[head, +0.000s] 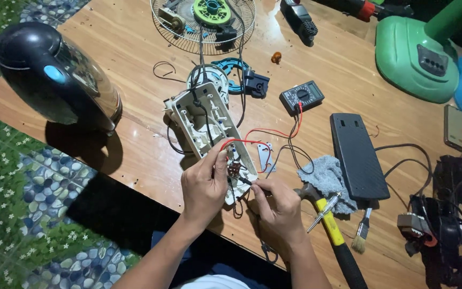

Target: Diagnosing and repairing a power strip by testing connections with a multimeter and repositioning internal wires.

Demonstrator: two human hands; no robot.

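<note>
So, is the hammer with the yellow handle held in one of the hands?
No, the hammer lies on the table beside the right hand, which holds a thin probe instead.

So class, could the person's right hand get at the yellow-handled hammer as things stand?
Probably yes. The right hand lies right beside the hammer, whose handle lies bare on the table; only a small screwdriver crosses it. But the hand's grip is on a black probe.

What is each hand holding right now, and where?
Left hand pinches the red probe near its tip; right hand grips the black probe by its shaft.
</note>
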